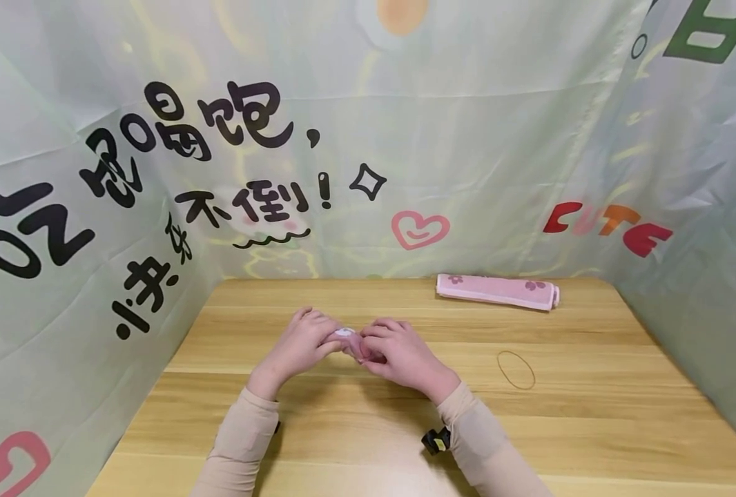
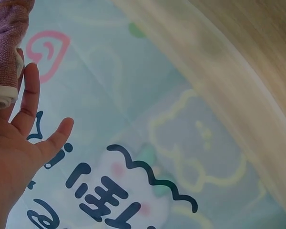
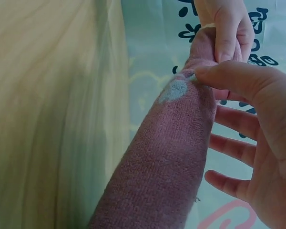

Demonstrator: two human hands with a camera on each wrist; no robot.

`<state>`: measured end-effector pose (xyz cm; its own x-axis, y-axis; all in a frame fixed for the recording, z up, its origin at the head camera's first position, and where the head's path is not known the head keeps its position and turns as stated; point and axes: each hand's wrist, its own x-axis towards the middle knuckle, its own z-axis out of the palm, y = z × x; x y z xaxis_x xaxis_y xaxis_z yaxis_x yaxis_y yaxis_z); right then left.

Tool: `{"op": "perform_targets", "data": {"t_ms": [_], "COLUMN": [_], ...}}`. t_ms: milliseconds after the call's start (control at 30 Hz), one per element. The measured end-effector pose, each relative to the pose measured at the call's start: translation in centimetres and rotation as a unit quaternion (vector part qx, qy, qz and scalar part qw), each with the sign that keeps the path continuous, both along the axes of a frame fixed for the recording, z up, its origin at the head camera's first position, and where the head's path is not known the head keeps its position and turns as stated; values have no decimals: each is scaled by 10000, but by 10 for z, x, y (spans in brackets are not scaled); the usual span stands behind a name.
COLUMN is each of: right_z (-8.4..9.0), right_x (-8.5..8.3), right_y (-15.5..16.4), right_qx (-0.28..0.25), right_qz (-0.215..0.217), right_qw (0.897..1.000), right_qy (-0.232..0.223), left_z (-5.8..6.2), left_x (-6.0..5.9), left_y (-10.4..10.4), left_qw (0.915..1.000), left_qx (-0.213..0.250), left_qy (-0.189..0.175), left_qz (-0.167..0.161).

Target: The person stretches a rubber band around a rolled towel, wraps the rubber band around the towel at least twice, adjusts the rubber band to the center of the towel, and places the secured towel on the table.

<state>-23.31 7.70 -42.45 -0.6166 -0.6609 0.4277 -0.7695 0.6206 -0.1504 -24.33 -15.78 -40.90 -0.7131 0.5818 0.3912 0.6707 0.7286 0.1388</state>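
A rolled mauve towel point(image 1: 352, 345) with a pale patch is held just above the table between both hands. My left hand point(image 1: 306, 342) grips its left end; in the left wrist view that rolled end, with a white hem, lies against the palm of the left hand point(image 2: 14, 138). The right hand point(image 1: 402, 352) pinches the roll farther right. Up close in the right wrist view, the right thumb presses on the towel point(image 3: 152, 152) near its pale patch, while the other fingers of the right hand point(image 3: 271, 124) are behind it.
A second rolled towel, pink with darker flowers point(image 1: 495, 291), lies at the back right of the wooden table point(image 1: 592, 428). A thin rubber band point(image 1: 516, 370) lies right of the hands. Printed cloth point(image 1: 498, 152) hangs around the table's back and sides.
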Motion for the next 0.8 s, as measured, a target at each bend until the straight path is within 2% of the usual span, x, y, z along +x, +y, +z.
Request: {"op": "perform_targets", "data": {"t_ms": [233, 367, 633, 800], "right_z": [-1, -1, 6, 9], "right_x": [-3, -4, -6, -6], "right_y": [5, 6, 14, 14], "right_qx": [75, 100, -734, -967], "right_qz": [-195, -161, 298, 68], "right_qw": [9997, 9995, 9954, 9919], "right_qy": [-161, -264, -537, -825], "left_z": [3, 4, 4, 4], "left_x": [1, 2, 3, 1], "left_y": [1, 1, 2, 1], "left_qw": [10000, 10000, 9995, 9990], "left_qx": [-20, -47, 306, 432], "left_qy": [27, -41, -21, 116], "left_qz": [0, 30, 13, -6]}}
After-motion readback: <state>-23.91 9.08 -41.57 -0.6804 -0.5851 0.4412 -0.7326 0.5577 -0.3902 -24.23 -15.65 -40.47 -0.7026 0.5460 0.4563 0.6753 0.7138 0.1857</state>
